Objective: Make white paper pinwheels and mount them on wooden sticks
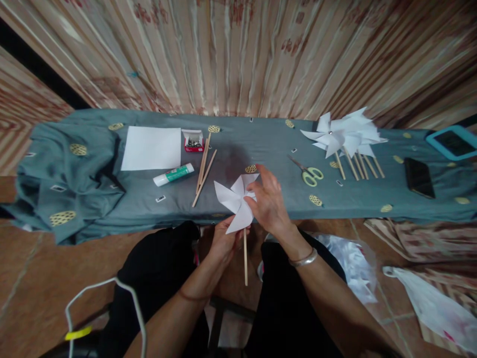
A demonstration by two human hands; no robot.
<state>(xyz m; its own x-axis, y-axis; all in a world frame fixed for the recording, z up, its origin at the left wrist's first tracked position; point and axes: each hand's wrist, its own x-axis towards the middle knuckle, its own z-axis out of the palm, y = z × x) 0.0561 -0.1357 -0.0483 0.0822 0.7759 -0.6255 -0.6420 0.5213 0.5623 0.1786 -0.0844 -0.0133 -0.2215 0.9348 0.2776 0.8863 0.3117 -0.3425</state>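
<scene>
A white paper pinwheel [231, 200] on a wooden stick [245, 261] is held low, in front of the table's near edge. Behind its lower blade my left hand [222, 239] is closed around the top of the stick, its fingers partly hidden by the paper. My right hand [269, 201] is at the pinwheel's right side, its thumb and a finger touching the blades near the centre. Its fingers are apart, one stretched upward. Several bare wooden sticks [204, 171] lie just left of the pinwheel, beside a small red box [194, 144] of metal pins.
On the grey-green cloth [261, 144] lie white paper [152, 148], a glue stick [173, 174], green-handled scissors [311, 175], several finished pinwheels [345, 133], a dark phone [419, 177] and a blue-framed device [452, 142]. A curtain [238, 59] hangs behind. Plastic bags [432, 303] lie on the floor.
</scene>
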